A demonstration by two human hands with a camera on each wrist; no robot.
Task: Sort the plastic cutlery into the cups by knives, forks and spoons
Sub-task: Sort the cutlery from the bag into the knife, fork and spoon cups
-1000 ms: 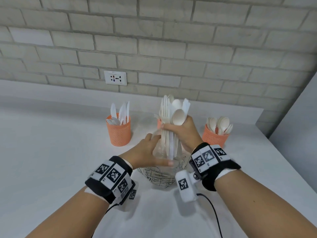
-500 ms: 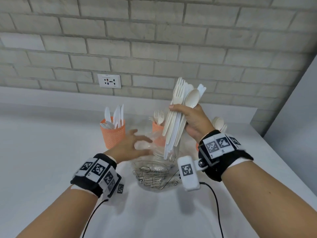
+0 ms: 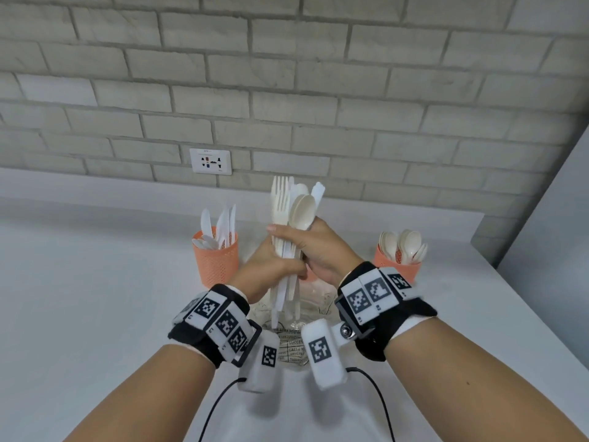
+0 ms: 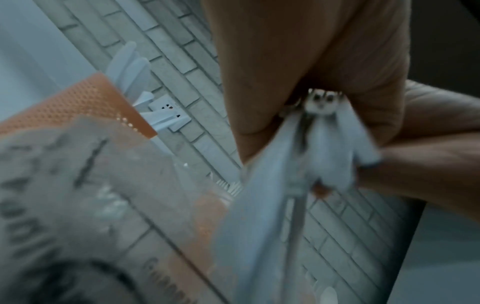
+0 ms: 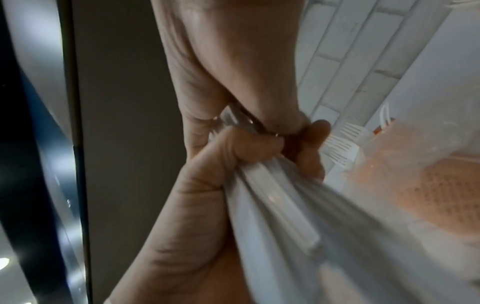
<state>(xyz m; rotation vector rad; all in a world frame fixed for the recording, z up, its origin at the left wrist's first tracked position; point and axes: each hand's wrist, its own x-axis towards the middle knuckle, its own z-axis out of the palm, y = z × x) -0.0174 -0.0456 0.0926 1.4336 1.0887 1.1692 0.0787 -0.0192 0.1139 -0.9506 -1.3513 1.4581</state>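
A bundle of white plastic cutlery [image 3: 296, 212], mixing forks, spoons and knives, stands upright above a clear printed jar [image 3: 288, 342]. My right hand [image 3: 322, 250] grips the bundle at mid-length. Just below, my left hand [image 3: 271, 266] curls round the handles. In the wrist views the handles [image 4: 324, 154] [image 5: 272, 195] fan out of both grips. An orange cup of knives [image 3: 218, 266] stands at the left and an orange cup of spoons [image 3: 411, 269] at the right. The cup of forks [image 5: 428, 185] is mostly hidden behind my hands.
The white counter [image 3: 95, 298] runs to a brick wall with a socket [image 3: 210, 161]. A grey panel [image 3: 557, 234] closes off the right side. Cables [image 3: 379, 397] trail from the wrist cameras over the near counter.
My left hand has left the jar's rim and risen to take hold of the bundle's handles. The right hand has brought the lifted bundle back upright over the jar.
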